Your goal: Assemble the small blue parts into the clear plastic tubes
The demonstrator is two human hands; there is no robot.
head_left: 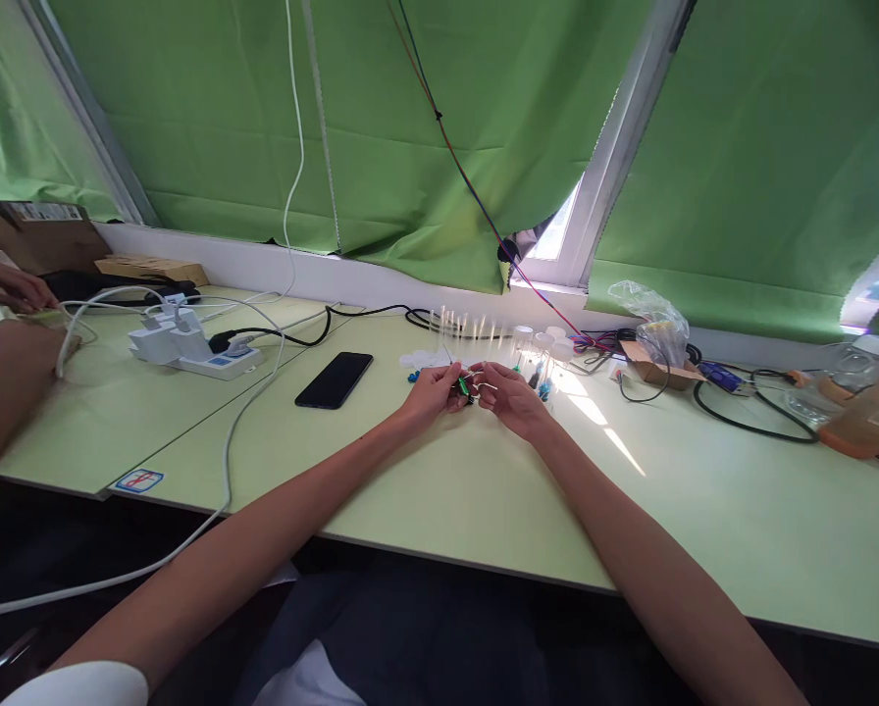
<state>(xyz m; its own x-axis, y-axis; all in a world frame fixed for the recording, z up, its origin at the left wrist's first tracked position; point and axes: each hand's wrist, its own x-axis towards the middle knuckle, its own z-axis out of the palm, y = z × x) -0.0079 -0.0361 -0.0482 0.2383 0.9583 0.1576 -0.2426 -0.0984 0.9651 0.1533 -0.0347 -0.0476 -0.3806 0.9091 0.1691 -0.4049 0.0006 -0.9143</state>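
Note:
My left hand (434, 392) is closed around a small green piece (464, 387), with a thin dark stem rising above the fingers. My right hand (511, 399) meets it from the other side, its fingertips pinching a thin white strand (486, 385) beside the green piece. The fingers partly cover both, so their exact kind is unclear. Just behind the hands stand several clear upright tubes (476, 328). Small blue pieces (414, 377) lie left of my left hand. Right of my right hand are several small white-capped containers (555, 345) and more blue pieces (544, 389).
A black phone (335, 380) lies left of my hands. Farther left is a white power strip (219, 364) with plugs, and a white cable (234, 431) crosses the table edge. Another person's hand (20, 358) is at far left. An orange bottle (870, 417) lies at right, near cables.

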